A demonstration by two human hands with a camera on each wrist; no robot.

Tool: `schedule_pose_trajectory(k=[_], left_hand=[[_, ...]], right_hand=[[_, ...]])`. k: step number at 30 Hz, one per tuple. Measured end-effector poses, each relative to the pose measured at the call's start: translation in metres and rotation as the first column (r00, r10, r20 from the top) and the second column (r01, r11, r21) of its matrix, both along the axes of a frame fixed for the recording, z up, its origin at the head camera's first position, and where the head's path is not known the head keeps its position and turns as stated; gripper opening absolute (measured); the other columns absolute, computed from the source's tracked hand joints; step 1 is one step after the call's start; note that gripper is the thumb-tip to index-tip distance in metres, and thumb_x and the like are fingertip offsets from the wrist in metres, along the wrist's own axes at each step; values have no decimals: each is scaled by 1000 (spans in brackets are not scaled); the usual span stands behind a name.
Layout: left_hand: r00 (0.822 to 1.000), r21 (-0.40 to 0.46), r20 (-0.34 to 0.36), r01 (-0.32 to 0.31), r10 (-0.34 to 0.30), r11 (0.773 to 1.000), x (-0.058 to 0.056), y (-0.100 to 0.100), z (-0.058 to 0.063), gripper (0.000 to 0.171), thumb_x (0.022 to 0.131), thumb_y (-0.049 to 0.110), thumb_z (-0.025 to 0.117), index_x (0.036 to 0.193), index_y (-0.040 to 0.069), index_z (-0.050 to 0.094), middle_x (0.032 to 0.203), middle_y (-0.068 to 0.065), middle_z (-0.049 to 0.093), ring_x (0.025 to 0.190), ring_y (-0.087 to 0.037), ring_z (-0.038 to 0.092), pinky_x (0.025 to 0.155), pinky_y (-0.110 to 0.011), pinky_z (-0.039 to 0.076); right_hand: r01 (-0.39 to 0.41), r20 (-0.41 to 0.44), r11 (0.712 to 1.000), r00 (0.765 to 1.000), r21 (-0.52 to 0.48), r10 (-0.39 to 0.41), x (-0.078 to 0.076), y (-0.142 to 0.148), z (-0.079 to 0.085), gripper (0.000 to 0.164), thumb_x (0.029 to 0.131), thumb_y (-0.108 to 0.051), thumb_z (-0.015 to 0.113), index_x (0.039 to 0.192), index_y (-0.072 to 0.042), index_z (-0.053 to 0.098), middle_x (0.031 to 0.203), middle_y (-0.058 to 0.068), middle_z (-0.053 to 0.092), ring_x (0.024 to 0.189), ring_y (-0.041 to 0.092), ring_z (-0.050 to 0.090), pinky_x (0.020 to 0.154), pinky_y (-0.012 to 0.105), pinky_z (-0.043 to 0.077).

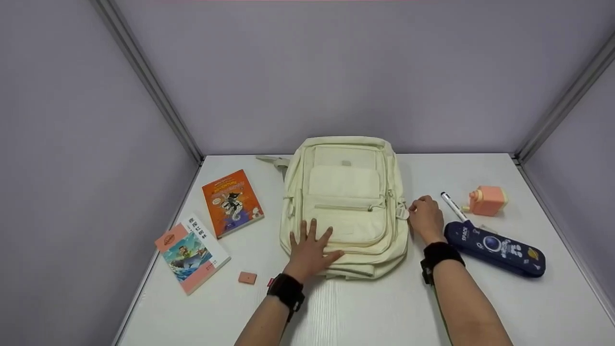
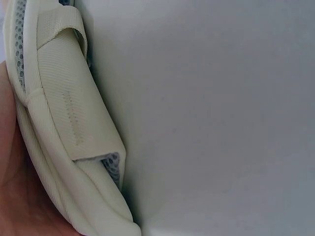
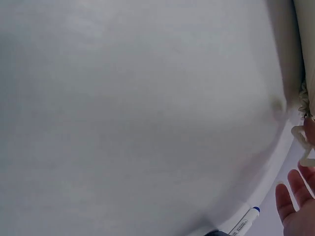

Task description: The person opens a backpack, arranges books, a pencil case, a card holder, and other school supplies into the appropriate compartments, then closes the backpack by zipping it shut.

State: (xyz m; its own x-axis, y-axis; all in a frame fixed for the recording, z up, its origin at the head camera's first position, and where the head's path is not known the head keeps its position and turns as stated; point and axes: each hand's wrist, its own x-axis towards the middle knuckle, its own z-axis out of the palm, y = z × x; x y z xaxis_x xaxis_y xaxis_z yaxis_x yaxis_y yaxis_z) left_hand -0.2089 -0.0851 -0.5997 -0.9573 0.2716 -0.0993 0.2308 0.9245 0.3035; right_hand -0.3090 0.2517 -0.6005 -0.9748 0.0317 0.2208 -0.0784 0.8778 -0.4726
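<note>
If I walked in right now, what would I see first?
Probably the big cream backpack in the middle of the white table, with the left hand spread on its lower front and the right hand pinching a pale loop at its side. Next, the orange book to the left and the dark blue pencil case to the right.

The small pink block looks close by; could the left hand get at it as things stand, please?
Probably yes: the block lies in the open on the table, near the left hand, with nothing seen between them; that hand would just need to come off the backpack it rests on.
</note>
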Motion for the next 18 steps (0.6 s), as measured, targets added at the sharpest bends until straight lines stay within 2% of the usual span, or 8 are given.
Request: schedule_pose_trajectory(k=[4, 7, 12, 15, 18], left_hand=[[1000, 6, -3, -1, 1, 1000, 0, 0, 0, 83, 89, 79, 33, 156, 31, 27, 162, -17, 4, 146, -42, -5, 108, -69, 6], [1000, 20, -16, -2, 2, 1000, 0, 0, -1, 82, 89, 78, 34, 155, 30, 30, 162, -18, 6, 146, -42, -3, 107, -70, 7], [999, 34, -46, -9, 11, 999, 1, 2, -2, 81, 89, 78, 35, 154, 30, 32, 162, -18, 9, 146, -42, -1, 107, -70, 9], [998, 33, -56, -15, 17, 999, 1, 2, -2, 81, 89, 78, 35, 154, 30, 33, 162, -18, 9, 146, -42, 0, 107, -70, 9], [998, 39, -62, -22, 24, 999, 2, 3, -1, 80, 89, 77, 36, 154, 29, 34, 161, -19, 10, 146, -43, 1, 107, -70, 10]], right_hand=[[-5, 9, 1000, 1000, -19, 6, 1, 1, 4, 10, 89, -6, 65, 87, -1, 73, 96, 20, 67, 86, 40, 62, 71, 52, 48], [-16, 53, 998, 998, -53, 18, 3, 1, 5, 16, 90, -4, 60, 95, -1, 75, 92, 20, 70, 79, 36, 65, 67, 50, 49], [-63, 122, 994, 990, -95, 74, 6, 1, 4, 34, 87, 3, 51, 114, 2, 71, 106, 25, 68, 94, 41, 65, 74, 51, 51], [-63, 158, 991, 984, -121, 82, 7, 1, 6, 33, 85, 2, 51, 112, 4, 71, 107, 25, 68, 96, 42, 64, 76, 51, 51], [-67, 204, 989, 974, -130, 93, 7, 2, 9, 30, 84, 0, 53, 105, 4, 74, 102, 24, 70, 93, 41, 66, 77, 51, 51]])
